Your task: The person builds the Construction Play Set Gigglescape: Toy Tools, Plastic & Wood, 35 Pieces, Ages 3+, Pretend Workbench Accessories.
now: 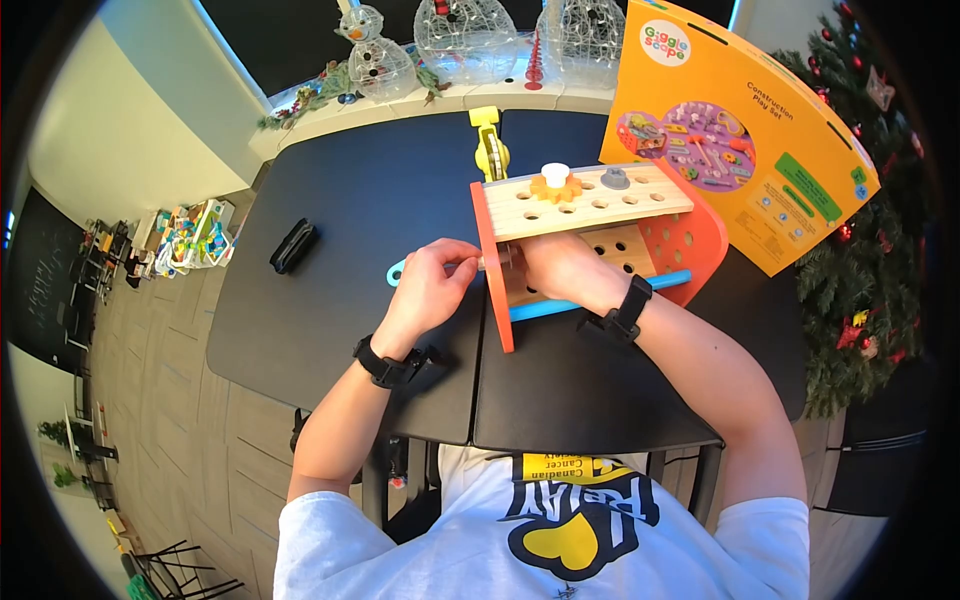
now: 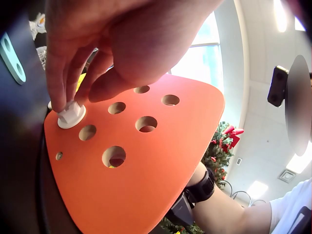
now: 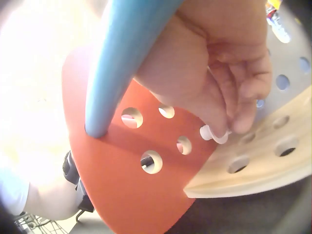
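On the dark table stands a wooden toy toolbox with orange side panels (image 2: 161, 180), a pale wooden top board (image 1: 620, 205) and a blue bar (image 1: 560, 307) along its near side. My left hand (image 1: 432, 283) is outside the left panel, its fingertips on a white hex-headed bolt (image 2: 71, 115) with a round flange, set against the panel. Inside the toolbox, under the top board, my right hand (image 3: 214, 73) pinches a small white flanged piece (image 3: 214, 134) by that panel's inner face. The top board hides part of this hand in the head view.
An orange gear with a white bolt (image 1: 555, 180) and a grey bolt (image 1: 615, 179) sit on the top board. Behind stand a yellow-green toy tool (image 1: 489, 145) and the yellow box (image 1: 730, 60). A light-blue perforated strip (image 2: 13, 61) and black case (image 1: 294, 246) lie to the left.
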The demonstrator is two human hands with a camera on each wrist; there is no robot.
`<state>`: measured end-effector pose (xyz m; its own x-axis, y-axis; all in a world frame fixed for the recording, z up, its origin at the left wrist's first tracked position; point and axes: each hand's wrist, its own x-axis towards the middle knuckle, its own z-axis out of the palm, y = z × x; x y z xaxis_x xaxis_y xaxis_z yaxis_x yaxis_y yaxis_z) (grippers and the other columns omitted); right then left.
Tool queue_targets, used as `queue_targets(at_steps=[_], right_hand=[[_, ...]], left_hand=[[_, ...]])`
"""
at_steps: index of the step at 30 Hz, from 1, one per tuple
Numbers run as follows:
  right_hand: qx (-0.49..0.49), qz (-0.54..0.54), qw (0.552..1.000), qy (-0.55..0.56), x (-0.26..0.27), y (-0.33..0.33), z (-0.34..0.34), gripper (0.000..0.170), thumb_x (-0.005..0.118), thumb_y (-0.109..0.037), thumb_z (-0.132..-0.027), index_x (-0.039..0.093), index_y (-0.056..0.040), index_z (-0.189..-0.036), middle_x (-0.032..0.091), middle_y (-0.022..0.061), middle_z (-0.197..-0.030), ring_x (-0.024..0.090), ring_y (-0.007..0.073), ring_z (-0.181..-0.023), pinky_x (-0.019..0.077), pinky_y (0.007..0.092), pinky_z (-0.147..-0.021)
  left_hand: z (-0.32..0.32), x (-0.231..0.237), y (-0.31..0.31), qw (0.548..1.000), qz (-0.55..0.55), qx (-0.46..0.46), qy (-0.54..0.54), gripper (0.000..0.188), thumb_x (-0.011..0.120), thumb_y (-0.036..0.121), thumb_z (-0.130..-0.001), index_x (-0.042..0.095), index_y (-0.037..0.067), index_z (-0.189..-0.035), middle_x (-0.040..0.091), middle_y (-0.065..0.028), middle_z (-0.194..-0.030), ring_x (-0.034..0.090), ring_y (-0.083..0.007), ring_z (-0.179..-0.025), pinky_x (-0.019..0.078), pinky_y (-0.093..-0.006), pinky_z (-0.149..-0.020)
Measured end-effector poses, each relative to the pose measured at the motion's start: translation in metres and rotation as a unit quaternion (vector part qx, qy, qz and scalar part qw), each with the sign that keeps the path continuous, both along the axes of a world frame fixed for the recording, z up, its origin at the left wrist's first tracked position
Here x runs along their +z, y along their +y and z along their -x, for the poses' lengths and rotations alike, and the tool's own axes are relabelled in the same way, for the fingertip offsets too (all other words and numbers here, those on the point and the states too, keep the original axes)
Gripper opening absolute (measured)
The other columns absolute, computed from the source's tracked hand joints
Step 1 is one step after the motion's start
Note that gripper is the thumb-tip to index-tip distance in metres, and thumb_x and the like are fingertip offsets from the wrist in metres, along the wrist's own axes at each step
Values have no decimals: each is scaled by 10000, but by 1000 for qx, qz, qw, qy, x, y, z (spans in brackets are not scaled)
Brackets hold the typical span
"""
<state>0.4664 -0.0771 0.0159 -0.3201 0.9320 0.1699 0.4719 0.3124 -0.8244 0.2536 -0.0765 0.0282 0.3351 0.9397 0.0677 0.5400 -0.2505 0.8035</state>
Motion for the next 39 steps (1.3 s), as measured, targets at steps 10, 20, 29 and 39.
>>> queue_targets(at_steps=[10, 20, 29, 39], right_hand=[[-3, -60, 986, -157, 15, -5, 4, 189, 681, -57, -899, 670, 36, -1063, 708, 250, -980, 687, 416, -939, 547, 464, -807], [-9, -45, 986, -162, -10, 7, 3, 216, 697, -54, -889, 669, 38, -1082, 714, 253, -978, 690, 424, -937, 552, 465, -814], [9, -46, 988, -146, 13, -2, 1, 262, 695, -70, -861, 678, 23, -1105, 718, 252, -1034, 690, 432, -957, 555, 472, -826], [-4, -38, 972, -230, 12, -2, 4, 258, 653, -65, -893, 683, 28, -1132, 715, 264, -1054, 694, 429, -979, 562, 481, -838]], left_hand=[[-1, 0, -1, 1000, 1, 7, 4, 219, 629, 75, -987, 736, -63, -1120, 746, -183, -1139, 745, -301, -1025, 600, -375, -952], [-1, -6, 0, 1000, 13, 6, -22, 217, 624, 66, -987, 735, -64, -1120, 748, -182, -1127, 746, -295, -1024, 599, -375, -959], [-1, -6, 1, 1000, 14, 5, -16, 224, 623, 73, -987, 735, -62, -1127, 749, -176, -1128, 745, -287, -1012, 598, -373, -947], [-1, -7, 2, 1000, 12, 4, -14, 231, 625, 80, -986, 738, -55, -1136, 750, -174, -1134, 745, -296, -1015, 595, -377, -946]])
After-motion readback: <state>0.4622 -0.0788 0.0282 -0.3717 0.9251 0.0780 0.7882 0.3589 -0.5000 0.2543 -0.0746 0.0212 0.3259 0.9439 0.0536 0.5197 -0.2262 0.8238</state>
